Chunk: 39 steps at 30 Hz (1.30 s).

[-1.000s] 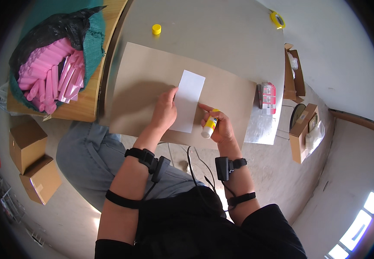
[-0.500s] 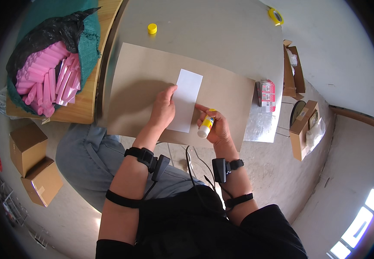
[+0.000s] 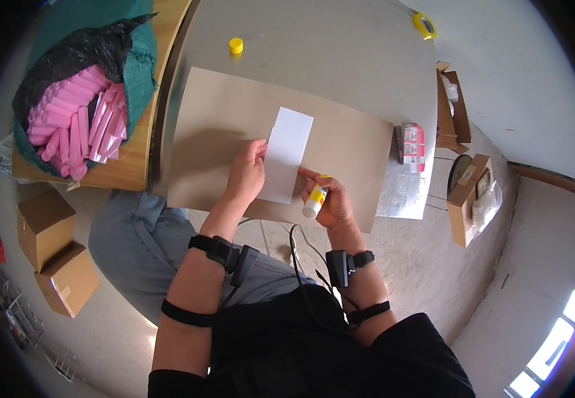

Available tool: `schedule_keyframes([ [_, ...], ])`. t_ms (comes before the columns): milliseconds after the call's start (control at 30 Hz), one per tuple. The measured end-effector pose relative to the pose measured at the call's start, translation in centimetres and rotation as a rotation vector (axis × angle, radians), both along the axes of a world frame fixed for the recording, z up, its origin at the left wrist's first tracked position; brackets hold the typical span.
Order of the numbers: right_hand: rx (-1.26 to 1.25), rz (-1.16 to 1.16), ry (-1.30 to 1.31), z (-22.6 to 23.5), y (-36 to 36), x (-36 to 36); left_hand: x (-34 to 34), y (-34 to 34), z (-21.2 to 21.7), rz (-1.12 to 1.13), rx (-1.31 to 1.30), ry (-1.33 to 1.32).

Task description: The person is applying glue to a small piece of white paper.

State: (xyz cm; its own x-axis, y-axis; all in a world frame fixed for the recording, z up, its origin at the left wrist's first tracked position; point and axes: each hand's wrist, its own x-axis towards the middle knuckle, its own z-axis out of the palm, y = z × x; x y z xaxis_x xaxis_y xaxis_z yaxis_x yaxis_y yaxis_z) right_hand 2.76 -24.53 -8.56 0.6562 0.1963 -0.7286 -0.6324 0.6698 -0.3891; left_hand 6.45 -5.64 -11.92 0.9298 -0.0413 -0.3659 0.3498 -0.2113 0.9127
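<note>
A white rectangular sheet of paper (image 3: 289,149) lies over a larger brown cardboard sheet (image 3: 214,106) on the grey table. My left hand (image 3: 246,169) is at the paper's left edge, fingers together and closed on that edge. My right hand (image 3: 332,204) wraps round a yellow and white glue stick (image 3: 316,199), its white end towards me. One fingertip of that hand reaches the paper's right edge. Farther back on the table stands a round yellow cap (image 3: 236,46).
At the left, a green woven sack (image 3: 140,76) with pink rolls (image 3: 68,126) rests on a wooden table (image 3: 131,162). Small red and white packs (image 3: 412,147) sit at the right table edge, yellow tape (image 3: 425,25) at the far right corner. Cardboard boxes (image 3: 68,278) stand on the floor.
My left hand has slid slightly down along the paper's left edge. My right hand with the glue stick has shifted a little left and nearer to me.
</note>
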Motion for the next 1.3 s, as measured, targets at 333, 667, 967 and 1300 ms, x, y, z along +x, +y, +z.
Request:
schedule_keyframes([
  [333, -0.011, 0.011, -0.017, 0.3, 0.2, 0.0, 0.1, -0.3, -0.4, -0.033, 0.054, -0.014],
  [667, 0.013, -0.031, -0.049, -0.3, -0.2, 0.0, 0.2, -0.3, 0.1, -0.017, 0.053, -0.018],
  [967, 0.150, -0.247, -0.140, -0.6, -5.6, 0.3, -2.5, -0.9, 3.4, -0.553, 0.614, -0.454],
  [1300, -0.413, -0.233, -0.388, 3.4, -4.5, 1.3, -3.7, -2.2, 2.7, -0.652, 0.820, -0.483],
])
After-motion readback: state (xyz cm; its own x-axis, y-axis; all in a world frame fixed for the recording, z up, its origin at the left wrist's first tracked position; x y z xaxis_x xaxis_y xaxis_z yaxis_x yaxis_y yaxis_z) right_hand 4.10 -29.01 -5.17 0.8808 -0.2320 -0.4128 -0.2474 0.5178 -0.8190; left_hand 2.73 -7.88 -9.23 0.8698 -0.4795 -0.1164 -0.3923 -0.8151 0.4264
